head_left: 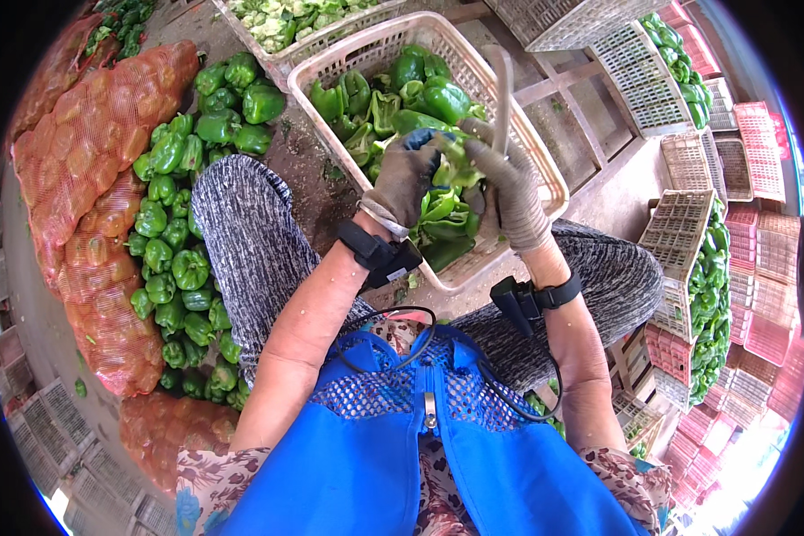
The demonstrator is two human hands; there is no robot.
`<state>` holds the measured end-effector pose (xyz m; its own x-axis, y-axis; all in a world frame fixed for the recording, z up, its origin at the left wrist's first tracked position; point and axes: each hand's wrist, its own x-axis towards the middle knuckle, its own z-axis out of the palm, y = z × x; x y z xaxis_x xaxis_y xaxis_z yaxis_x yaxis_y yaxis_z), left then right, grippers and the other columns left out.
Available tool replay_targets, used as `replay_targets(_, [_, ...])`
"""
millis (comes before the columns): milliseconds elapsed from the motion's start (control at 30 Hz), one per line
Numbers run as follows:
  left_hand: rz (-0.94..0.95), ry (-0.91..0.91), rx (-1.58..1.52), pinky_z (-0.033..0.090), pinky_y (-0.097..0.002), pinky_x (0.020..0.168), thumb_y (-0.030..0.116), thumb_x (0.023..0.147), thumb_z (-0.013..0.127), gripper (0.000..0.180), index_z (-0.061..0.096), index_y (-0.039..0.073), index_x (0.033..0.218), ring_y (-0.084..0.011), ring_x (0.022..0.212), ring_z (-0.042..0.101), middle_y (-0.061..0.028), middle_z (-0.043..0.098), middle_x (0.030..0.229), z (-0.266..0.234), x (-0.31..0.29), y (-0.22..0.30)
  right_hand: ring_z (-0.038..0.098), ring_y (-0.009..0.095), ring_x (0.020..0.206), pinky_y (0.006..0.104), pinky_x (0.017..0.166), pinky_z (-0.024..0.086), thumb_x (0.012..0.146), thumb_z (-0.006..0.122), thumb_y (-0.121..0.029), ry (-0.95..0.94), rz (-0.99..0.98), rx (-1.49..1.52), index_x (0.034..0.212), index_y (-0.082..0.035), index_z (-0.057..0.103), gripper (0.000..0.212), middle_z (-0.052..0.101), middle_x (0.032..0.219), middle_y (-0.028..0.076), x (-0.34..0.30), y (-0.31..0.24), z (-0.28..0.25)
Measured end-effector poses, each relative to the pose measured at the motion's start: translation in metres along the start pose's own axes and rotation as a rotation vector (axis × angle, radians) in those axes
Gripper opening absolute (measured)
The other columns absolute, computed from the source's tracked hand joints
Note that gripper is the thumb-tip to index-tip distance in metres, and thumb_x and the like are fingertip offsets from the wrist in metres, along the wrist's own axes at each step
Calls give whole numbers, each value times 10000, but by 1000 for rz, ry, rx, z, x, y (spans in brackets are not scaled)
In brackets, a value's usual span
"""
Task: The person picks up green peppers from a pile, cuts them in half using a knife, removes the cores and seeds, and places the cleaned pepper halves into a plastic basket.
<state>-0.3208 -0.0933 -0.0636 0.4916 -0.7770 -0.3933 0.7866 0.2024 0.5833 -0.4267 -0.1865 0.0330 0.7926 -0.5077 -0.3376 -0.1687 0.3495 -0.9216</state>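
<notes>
My left hand [406,177], in a soiled grey glove, is closed round a cut green bell pepper [456,167] over the pale plastic crate [549,170]. My right hand [515,189], gloved too, is up against the pepper's other side. From its fingers a long, thin, slightly curved blade [503,100] points away from me; it looks like a knife, its handle hidden in the grip. Below my hands the crate holds whole, halved and opened green peppers [442,98].
A heap of whole green peppers [165,255] lies left of my knee, beside red mesh sacks [98,143]. Another crate [286,55] with pale green pepper scraps stands beyond. On the right are a wooden frame [558,85], pepper-filled crates [679,237] and stacked red crates [764,268].
</notes>
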Motion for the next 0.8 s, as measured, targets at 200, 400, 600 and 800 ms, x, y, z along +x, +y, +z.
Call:
replay_targets(200, [92, -59, -49, 544, -271, 635, 312, 934, 611, 250, 611, 85, 1040, -124, 709, 617, -27, 628, 866, 10, -9, 6, 472, 62, 461, 177, 407, 352, 906, 623, -303, 214, 61, 52, 1047, -44, 592, 297, 559, 676, 6, 15, -10, -9])
replay_targets(400, [156, -35, -10, 504, -231, 583, 198, 862, 715, 294, 588, 68, 1094, -109, 689, 616, -3, 626, 852, 29, -17, 1, 429, 99, 341, 230, 300, 304, 920, 595, -292, 304, -144, -124, 998, -25, 585, 278, 512, 588, 14, 26, 16, 1])
replay_targets(600, [464, -15, 302, 534, -276, 808, 102, 813, 718, 490, 451, 88, 1224, -123, 944, 585, -33, 565, 1120, 25, -20, -18, 395, 103, 290, 230, 267, 281, 920, 583, -316, 306, 109, 44, 905, -69, 595, 248, 512, 544, 1, 33, 18, 4])
replay_targets(800, [1102, 78, 1106, 539, -393, 774, 172, 822, 699, 698, 337, 93, 1414, -308, 879, 652, -183, 612, 1147, -8, -14, -23, 485, 84, 565, 245, 501, 369, 920, 600, -320, 310, -57, -131, 944, -30, 625, 292, 550, 717, 3, 50, 46, 1])
